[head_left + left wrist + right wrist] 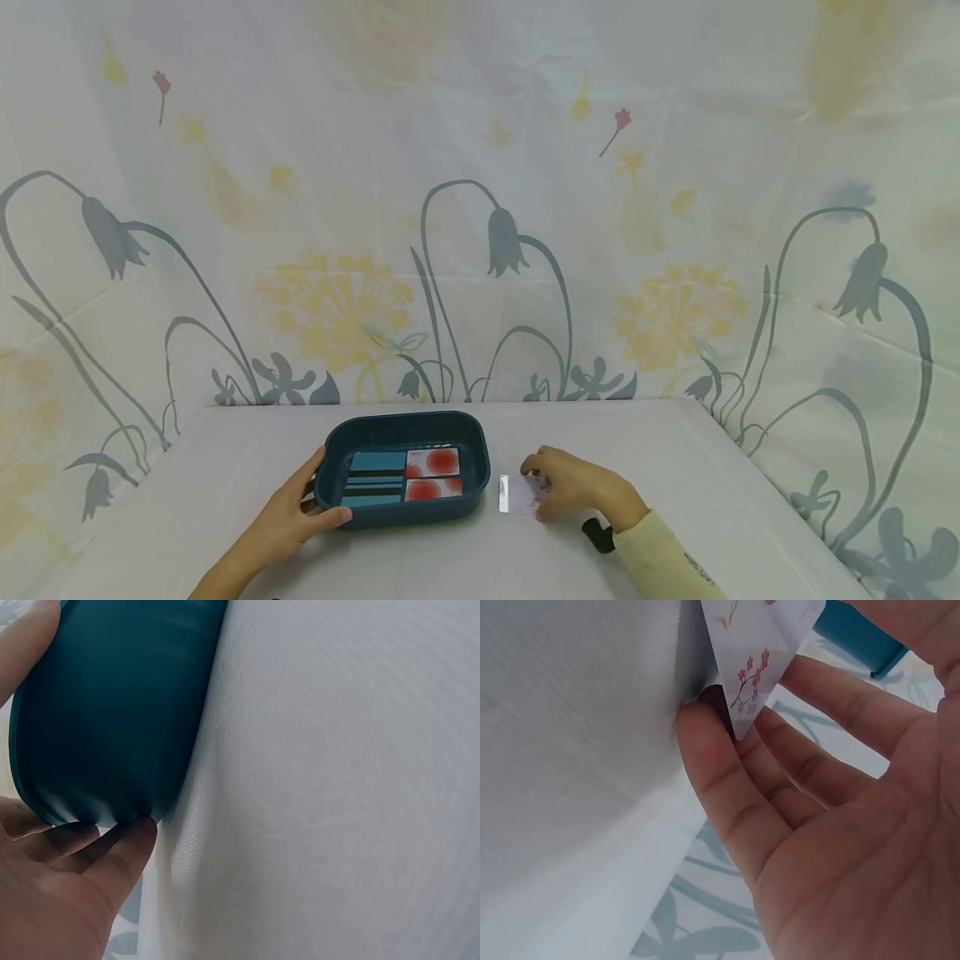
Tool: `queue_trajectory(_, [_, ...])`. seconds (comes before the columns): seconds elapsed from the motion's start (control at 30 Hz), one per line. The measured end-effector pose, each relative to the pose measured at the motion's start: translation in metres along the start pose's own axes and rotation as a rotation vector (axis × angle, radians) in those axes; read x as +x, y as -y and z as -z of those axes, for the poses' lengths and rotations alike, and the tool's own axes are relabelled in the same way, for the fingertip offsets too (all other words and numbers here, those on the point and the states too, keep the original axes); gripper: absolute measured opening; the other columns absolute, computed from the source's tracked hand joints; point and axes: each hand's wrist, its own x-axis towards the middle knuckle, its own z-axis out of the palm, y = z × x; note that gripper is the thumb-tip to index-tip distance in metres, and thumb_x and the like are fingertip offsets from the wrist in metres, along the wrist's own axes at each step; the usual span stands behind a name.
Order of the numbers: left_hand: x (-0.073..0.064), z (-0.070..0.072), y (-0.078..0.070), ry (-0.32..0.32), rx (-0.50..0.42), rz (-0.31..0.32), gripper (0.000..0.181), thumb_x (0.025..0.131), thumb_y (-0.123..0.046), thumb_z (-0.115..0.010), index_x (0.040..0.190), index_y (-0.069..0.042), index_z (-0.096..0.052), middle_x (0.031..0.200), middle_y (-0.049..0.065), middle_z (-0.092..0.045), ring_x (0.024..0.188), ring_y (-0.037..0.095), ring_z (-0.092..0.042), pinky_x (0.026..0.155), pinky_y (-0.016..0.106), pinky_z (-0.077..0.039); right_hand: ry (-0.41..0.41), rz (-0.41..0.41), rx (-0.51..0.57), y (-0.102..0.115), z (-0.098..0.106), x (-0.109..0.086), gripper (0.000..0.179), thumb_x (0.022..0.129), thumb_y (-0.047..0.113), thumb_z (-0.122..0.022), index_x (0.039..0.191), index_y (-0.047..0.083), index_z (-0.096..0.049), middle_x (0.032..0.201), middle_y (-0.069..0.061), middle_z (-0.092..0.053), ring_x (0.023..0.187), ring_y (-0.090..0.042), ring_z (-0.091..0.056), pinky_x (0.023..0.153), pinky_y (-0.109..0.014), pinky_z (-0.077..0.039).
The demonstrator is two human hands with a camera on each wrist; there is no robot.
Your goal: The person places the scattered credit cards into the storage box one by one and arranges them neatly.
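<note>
A dark teal tray (420, 512) with rounded corners sits on the table. In it lie several flat packs: teal striped ones (377, 462) on the left and white ones with red circles (433, 462) on the right. My left hand (288, 508) holds the tray's left end, thumb at the front corner and fingers along the outer wall; the left wrist view shows fingertips (142, 825) against that wall. Right of the tray, my right hand (573, 487) grips a small flat white pack (754, 675) printed with red blossoms, by its near and far edges. The hand hides part of the pack.
A white cloth covers the table (420, 567). Behind it hangs a pale curtain (480, 292) printed with grey and yellow flowers. A black device (598, 535) is at the right wrist, beside the cream sleeve (667, 558).
</note>
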Motion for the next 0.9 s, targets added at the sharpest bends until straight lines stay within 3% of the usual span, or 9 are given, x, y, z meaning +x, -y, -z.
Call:
queue_trajectory(0.3, [-0.001,-0.0001,0.0007,-0.001,0.005,0.009,0.107,0.079,-0.035,-0.078,0.153,-0.001,-0.008,0.153,0.029,-0.014,0.132,0.047,-0.034,0.097,0.038,-0.047,-0.001,0.056,0.007,-0.0038,-0.0009,-0.0036,0.056,0.069,0.016,-0.08,0.122,0.009,-0.066,0.101,0.003,-0.053,0.083,-0.01,-0.049,0.073,-0.024,-0.045])
queue_trajectory(0.57, [-0.0005,-0.0005,-0.0005,-0.003,0.007,0.013,0.107,0.079,-0.035,-0.078,0.152,0.0,-0.009,0.153,0.029,-0.015,0.132,0.047,-0.035,0.097,0.038,-0.047,0.047,-0.039,0.051,0.0011,-0.0009,-0.0057,0.064,0.067,0.025,-0.085,0.126,0.01,-0.065,0.108,0.005,-0.046,0.09,-0.012,-0.048,0.077,-0.026,-0.045])
queue_trajectory(0.9, [0.001,-0.0004,0.001,-0.002,0.008,0.011,0.107,0.079,-0.035,-0.078,0.153,-0.001,-0.008,0.153,0.029,-0.015,0.132,0.046,-0.034,0.097,0.038,-0.047,0.01,0.001,-0.037,0.0005,-0.0004,-0.0034,0.059,0.071,0.022,-0.077,0.126,0.005,-0.063,0.093,0.004,-0.048,0.08,-0.01,-0.045,0.068,-0.024,-0.041])
